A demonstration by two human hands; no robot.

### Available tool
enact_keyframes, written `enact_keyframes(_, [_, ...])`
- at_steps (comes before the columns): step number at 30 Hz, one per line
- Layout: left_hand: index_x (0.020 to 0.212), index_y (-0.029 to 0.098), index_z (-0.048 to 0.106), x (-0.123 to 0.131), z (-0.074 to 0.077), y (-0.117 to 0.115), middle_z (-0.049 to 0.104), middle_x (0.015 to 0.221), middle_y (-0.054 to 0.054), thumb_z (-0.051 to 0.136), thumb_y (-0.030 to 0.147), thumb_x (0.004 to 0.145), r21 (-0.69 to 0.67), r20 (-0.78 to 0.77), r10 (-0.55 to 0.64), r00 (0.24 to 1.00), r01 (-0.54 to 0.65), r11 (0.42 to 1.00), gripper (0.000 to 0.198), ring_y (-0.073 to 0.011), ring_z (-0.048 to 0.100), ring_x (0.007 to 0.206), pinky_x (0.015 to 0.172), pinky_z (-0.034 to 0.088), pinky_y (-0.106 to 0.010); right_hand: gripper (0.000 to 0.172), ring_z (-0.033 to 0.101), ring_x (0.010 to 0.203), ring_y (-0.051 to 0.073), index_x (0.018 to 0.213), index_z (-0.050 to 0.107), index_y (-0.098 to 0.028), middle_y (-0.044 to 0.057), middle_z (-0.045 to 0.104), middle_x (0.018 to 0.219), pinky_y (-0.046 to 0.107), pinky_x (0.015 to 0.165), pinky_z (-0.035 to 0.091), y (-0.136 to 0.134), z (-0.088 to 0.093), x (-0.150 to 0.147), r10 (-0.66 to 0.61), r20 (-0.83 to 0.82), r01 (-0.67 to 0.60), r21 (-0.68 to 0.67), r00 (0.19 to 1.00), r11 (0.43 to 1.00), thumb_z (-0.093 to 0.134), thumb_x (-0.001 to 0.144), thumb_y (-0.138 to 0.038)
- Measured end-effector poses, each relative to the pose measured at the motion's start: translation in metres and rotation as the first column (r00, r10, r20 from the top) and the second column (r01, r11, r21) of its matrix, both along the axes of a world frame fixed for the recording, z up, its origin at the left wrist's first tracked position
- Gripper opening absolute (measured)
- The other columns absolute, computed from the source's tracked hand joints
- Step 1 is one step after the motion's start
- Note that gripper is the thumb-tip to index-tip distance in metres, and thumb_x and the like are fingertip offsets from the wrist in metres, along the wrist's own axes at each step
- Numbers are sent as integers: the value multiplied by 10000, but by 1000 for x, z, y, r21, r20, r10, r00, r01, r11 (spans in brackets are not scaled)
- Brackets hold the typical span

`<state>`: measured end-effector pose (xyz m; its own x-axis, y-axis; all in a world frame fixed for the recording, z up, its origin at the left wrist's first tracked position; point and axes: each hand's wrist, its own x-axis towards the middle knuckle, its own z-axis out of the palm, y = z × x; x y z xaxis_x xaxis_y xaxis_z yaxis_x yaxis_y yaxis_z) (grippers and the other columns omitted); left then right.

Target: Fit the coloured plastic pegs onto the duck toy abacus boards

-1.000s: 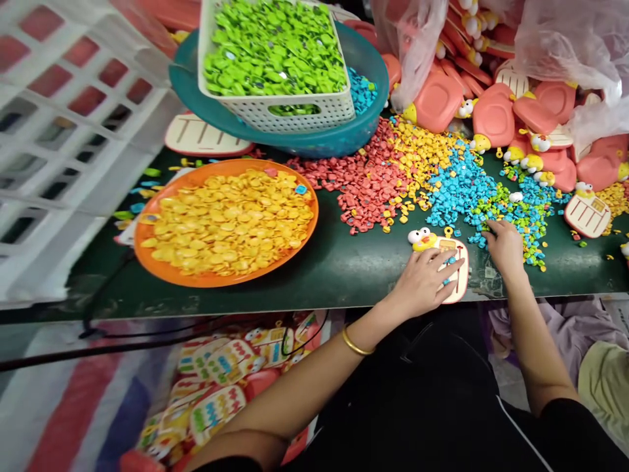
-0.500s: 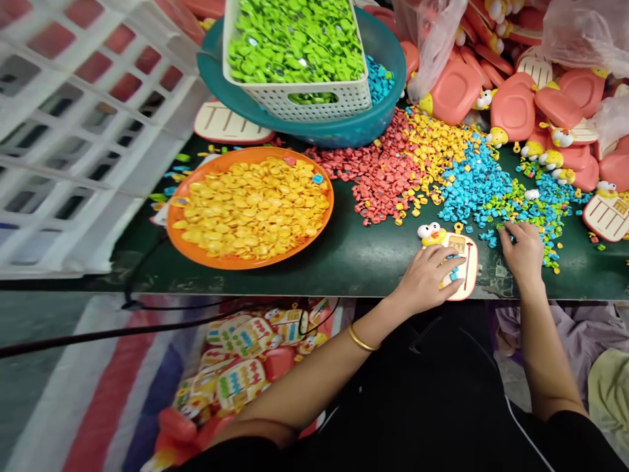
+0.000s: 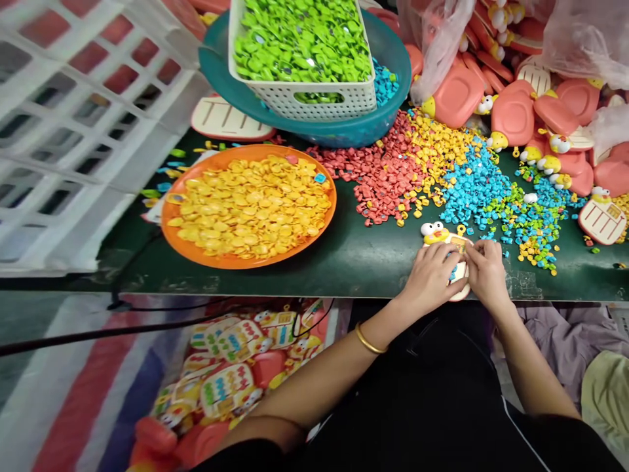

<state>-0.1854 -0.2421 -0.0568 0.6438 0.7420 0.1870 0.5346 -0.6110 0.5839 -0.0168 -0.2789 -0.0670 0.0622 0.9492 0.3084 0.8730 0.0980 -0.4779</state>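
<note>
From my head view I see the green table (image 3: 373,262) crowded along its far side: a teal tub (image 3: 339,134) with a white basket (image 3: 275,95) of green bits (image 3: 299,42) set in it, then coral shells (image 3: 457,95) piled up to the right, partly covered by plastic bags (image 3: 587,39). At left, a white crate (image 3: 81,242) leans in beside the orange plate (image 3: 246,262) of yellow discs (image 3: 250,206). Heaps of red bits (image 3: 381,177), yellow bits (image 3: 439,147) and blue bits (image 3: 474,180) lie just beyond my work, and a mixed heap (image 3: 535,223) sits close to the right of my hands. The duck toy (image 3: 460,270) lies face up at the table's near edge, between and partly under both hands. My left hand (image 3: 432,275) is half open, fingers loosely spread over the toy's face, thumb near its lower edge. My right hand (image 3: 486,269) has its fingers bent together at the toy's right side; I can't tell whether they pinch a bit. The left forearm, with a gold bangle (image 3: 368,339), slants up and rightward; the right slants up and leftward, both wrists low, palms facing down.
</note>
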Motion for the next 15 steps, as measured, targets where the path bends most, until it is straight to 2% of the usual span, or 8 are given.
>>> enact_keyframes(2, [1296, 207, 586, 4, 3, 0, 593, 1300, -108, 690, 427, 858, 7, -10, 29, 1000, -29, 1000, 501, -296, 522, 1186, 967, 424, -441, 280, 531, 917, 224, 1081, 736, -225, 94, 595, 967, 385, 815, 485, 4, 3, 18, -24, -27, 25, 38, 999, 999, 489, 953, -247])
enact_keyframes(4, [1352, 255, 558, 6, 4, 1, 560, 1368, -94, 693, 421, 864, 42, -30, 2, 1000, -1, 999, 533, -300, 500, 1221, 987, 403, -446, 271, 553, 917, 234, 1027, 752, -206, 105, 624, 974, 401, 829, 486, 18, 5, 41, -105, -31, 107, 82, 994, 991, 503, 937, -263])
enact_keyframes(6, [1321, 298, 594, 6, 3, 1, 552, 1402, -68, 667, 406, 891, 76, -47, -37, 998, 40, 996, 449, -303, 479, 1256, 998, 383, -451, 253, 568, 907, 248, 937, 764, -199, 111, 663, 947, 414, 834, 484, 37, 4, 63, -142, -17, 142, 46, 990, 989, 522, 913, -269])
enact_keyframes(8, [1231, 298, 660, 5, 0, 0, 585, 1371, -55, 634, 409, 918, 90, -32, -41, 999, 44, 995, 333, -298, 479, 1265, 996, 373, -451, 239, 582, 887, 256, 845, 761, -197, 107, 689, 890, 417, 830, 485, 51, 5, 75, -104, -12, 104, -42, 994, 994, 538, 893, -270])
enact_keyframes(11, [1130, 278, 701, 2, -5, -2, 635, 1294, -51, 600, 409, 943, 89, 16, -42, 999, 40, 995, 250, -272, 512, 1242, 1004, 362, -446, 238, 599, 882, 252, 850, 748, -186, 101, 693, 867, 407, 830, 487, 55, 12, 69, -91, -76, 87, -56, 993, 995, 538, 897, -287])
enact_keyframes(15, [1143, 223, 655, 2, -7, -2, 646, 1263, -73, 613, 460, 925, 39, 36, -20, 999, 19, 999, 325, -262, 537, 1209, 1008, 369, -432, 207, 612, 830, 203, 895, 731, -198, 66, 658, 875, 347, 782, 499, 34, 18, 30, -13, -235, -12, -105, 972, 994, 544, 910, -286])
